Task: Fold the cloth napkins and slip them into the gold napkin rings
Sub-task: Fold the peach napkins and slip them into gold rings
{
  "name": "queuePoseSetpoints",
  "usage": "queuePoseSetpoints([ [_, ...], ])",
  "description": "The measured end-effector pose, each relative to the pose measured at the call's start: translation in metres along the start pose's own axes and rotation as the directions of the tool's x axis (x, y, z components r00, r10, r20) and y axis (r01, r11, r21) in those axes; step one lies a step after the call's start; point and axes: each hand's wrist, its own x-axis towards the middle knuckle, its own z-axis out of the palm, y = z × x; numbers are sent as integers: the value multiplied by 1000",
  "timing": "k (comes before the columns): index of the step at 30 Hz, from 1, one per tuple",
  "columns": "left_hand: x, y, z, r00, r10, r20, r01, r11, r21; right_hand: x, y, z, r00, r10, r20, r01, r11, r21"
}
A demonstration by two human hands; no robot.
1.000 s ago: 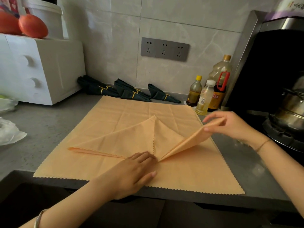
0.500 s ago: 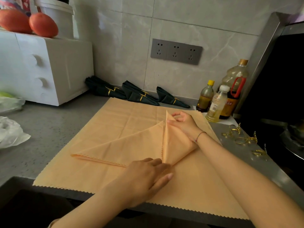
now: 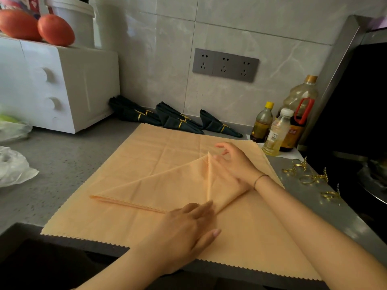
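Peach napkin (image 3: 167,185), folded to a triangle with its right flap turned up to the apex, lay on the middle of a spread cloth (image 3: 261,243) of the same fabric. Left hand (image 3: 188,231) flat, fingers straight, pressing the fold's near point on the spread cloth's near half. Right hand (image 3: 234,164) relaxed open, fingers loosely curved over the flap's tip, heel resting on the flap, nothing pinched. Fabric judged thin, soft, light; matte weave, pinked zigzag edges; probably springs open unless pinned. Best hold: pinch corners, flatten along creases. Loose gold rings (image 3: 307,178), thin shiny wire with leafy sprigs, lay just beyond the spread cloth's right edge; dark ringed napkins (image 3: 180,122) at its far edge
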Motion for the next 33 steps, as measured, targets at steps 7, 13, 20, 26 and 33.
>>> queuePoseSetpoints([
  [7, -4, 4, 5, 996, -31, 82, 29, 999, 20, -107, -16, -19, 953, -149, 262, 168, 984, -52],
  [13, -7, 5, 7, 998, -20, 66, 18, 999, 36, -160, -21, -9, 870, -156, 469, 286, 932, -221],
  [20, -6, 9, 7, 999, -25, 37, 24, 999, 25, -155, 2, -17, 851, -81, 519, 251, 930, -267],
  [26, -6, 9, 5, 998, -39, 55, 37, 999, 21, -135, 41, -36, 904, 68, 422, 100, 926, -363],
  [33, -5, 12, 2, 994, -53, 92, 54, 998, -12, -129, 42, -38, 947, 73, 314, 79, 892, -445],
])
